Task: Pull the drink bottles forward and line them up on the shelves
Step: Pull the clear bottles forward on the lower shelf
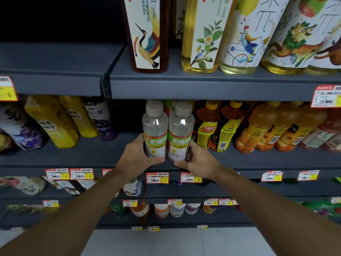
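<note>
Our left grip (137, 154) curls round the left clear bottle (155, 130), and our right grip (198, 157) round the right clear bottle (180, 132). The two stand touching at the near edge of the middle shelf (92, 159), so we judge this pair nearly done. To the right, two yellow-labelled bottles (206, 132) and at least three orange bottles (256, 130) seem farther back, still to be pulled.

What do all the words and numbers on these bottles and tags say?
"电解质": green labels on the left clear bottle in the left hand and the right clear bottle in the right hand.
"π": cyclist bottle.
"柚子": yellow bottle.
"开盖有礼": yellow-labelled dark bottle.
"¥ 5": price tag.
Fine print and barcodes on the tags: too small to read.
</note>
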A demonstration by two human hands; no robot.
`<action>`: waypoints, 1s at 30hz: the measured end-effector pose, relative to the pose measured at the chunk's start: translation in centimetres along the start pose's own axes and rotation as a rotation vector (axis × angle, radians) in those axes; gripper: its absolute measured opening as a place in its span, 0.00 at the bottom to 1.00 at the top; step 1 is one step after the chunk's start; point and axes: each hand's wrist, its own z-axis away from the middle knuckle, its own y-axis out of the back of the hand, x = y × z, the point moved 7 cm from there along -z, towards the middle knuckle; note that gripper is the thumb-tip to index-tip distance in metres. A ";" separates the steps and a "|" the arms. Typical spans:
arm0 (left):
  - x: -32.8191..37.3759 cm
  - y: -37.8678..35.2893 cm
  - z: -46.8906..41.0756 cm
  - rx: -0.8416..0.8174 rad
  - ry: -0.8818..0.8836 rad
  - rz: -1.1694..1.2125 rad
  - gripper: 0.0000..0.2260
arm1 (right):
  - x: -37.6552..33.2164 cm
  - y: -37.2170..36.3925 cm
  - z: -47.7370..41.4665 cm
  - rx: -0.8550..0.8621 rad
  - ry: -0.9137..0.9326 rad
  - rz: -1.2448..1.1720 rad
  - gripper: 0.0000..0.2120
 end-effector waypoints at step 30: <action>-1.8 -0.8 -0.1 -0.150 -0.066 -0.214 0.41 | -0.3 0.0 0.1 0.023 0.083 0.419 0.37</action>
